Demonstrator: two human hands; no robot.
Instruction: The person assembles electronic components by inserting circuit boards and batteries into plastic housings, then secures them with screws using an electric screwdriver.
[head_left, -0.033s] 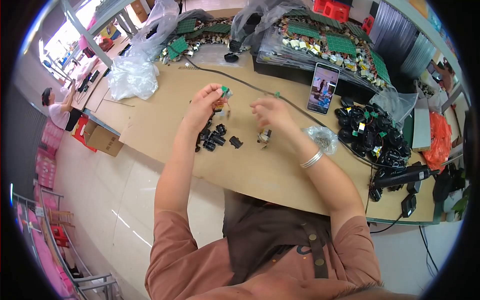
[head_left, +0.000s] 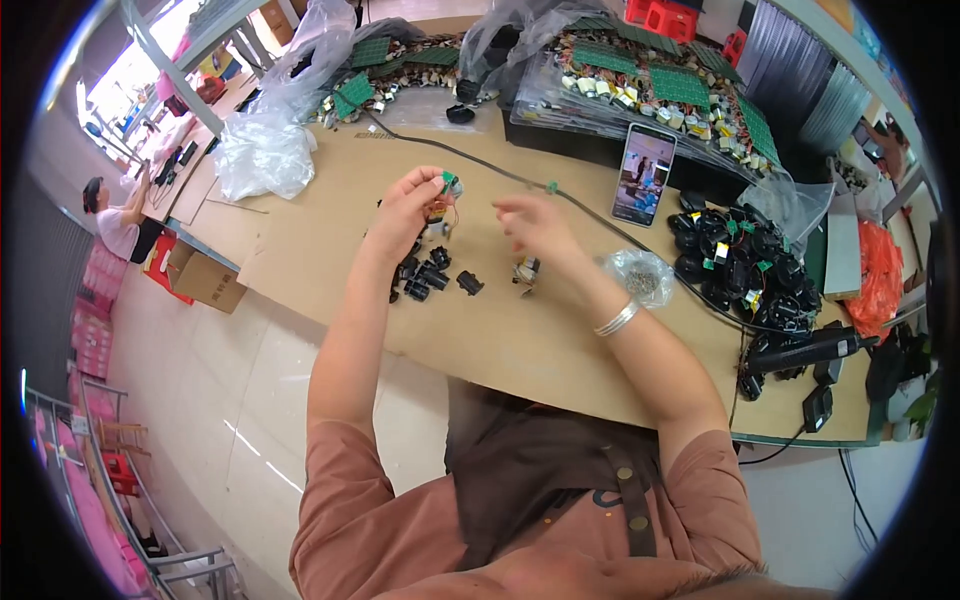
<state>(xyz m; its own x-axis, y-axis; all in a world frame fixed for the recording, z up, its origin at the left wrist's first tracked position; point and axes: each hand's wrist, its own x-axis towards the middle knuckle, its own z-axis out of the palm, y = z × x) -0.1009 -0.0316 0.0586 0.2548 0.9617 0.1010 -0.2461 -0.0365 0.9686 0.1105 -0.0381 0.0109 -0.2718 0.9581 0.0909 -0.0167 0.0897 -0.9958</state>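
My left hand (head_left: 403, 215) pinches a small green circuit board (head_left: 449, 182) between thumb and fingers, with thin wires hanging below it. Beneath that hand several black plastic housings (head_left: 428, 278) lie in a loose group on the brown board, partly hidden by my wrist. One more black housing (head_left: 470, 283) sits a little to their right. My right hand (head_left: 540, 230) hovers to the right of the circuit board, apart from it, fingers loosely stretched to the left and nothing visible in them. Just below it lies a small part with wires (head_left: 525, 272).
A clear bag of small metal pieces (head_left: 640, 279) lies by my right wrist. A phone (head_left: 643, 175) stands propped up behind it. Black casings (head_left: 745, 265) are heaped at right. A black cable (head_left: 480, 160) crosses the table. Green circuit panels (head_left: 680, 87) are stacked at the back.
My right hand has shifted slightly to the left, toward the circuit board. My left hand keeps its hold on the board in nearly the same place.
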